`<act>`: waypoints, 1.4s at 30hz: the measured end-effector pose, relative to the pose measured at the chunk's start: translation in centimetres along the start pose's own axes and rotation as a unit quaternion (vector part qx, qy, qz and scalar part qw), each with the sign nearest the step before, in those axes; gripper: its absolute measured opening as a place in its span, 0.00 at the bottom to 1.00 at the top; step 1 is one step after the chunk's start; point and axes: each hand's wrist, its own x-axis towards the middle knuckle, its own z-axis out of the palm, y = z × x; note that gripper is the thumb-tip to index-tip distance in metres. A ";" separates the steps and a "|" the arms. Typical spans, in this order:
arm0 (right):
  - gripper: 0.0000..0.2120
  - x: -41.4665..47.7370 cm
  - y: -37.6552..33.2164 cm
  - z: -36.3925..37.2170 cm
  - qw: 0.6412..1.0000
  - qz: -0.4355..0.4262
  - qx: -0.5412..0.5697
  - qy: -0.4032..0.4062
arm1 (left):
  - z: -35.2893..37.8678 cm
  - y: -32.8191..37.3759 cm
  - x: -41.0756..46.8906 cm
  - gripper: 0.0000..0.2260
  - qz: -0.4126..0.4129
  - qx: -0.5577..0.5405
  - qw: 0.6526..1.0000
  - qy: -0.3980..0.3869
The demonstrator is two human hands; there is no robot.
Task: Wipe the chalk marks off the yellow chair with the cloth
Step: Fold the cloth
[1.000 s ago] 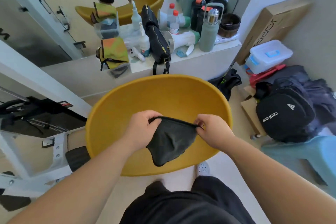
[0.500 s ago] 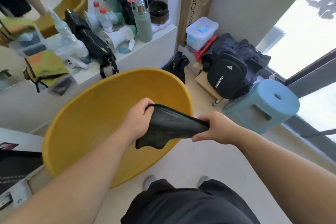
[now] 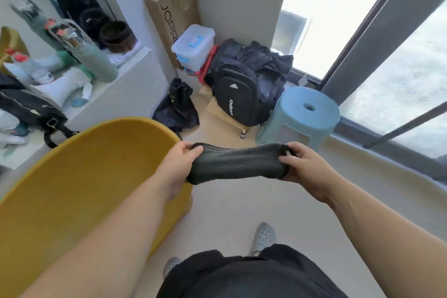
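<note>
Both bare forearms reach forward from the bottom of the frame toward its middle, with the hands level and apart. The left hand (image 3: 180, 167) is in front of the right edge of the yellow chair (image 3: 84, 176), with its fingers curled and its thumb pinching one end of the dark cloth (image 3: 237, 164). The right hand (image 3: 304, 167) is over bare floor and grips the other end, fingers folded over the bunched fabric. The cloth is stretched in a thick band between them at the centre of the frame, in the air and not touching the chair. The chair's rounded seat fills the lower left. No chalk marks can be made out on the part that shows. In the upper middle, a clear plastic box (image 3: 193, 46) with blue latches stands in the corner with its lid on, and its contents cannot be made out. It stands against a tall cardboard box (image 3: 173, 14) that leans on the wall. A black backpack (image 3: 238, 97) is just right of it, beside a blue stool (image 3: 300, 116). On the ledge (image 3: 125, 80) at the upper left are a green bottle (image 3: 96, 60) and a dark bowl (image 3: 116, 36) whose inside is not visible.
</note>
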 end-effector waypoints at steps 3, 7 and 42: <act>0.18 1.1 -0.6 -5.1 0.995 -0.005 0.007 0.099 | 5.1 1.6 1.4 0.31 -0.018 0.072 0.991 -0.111; 0.09 1.5 -2.8 -9.9 0.991 -0.030 -0.021 0.126 | 11.0 4.2 2.2 0.29 0.075 0.324 0.931 -0.154; 0.04 18.5 -15.7 -23.0 0.911 -0.032 0.006 0.411 | 33.1 24.5 26.6 0.09 -0.009 0.070 0.979 -0.191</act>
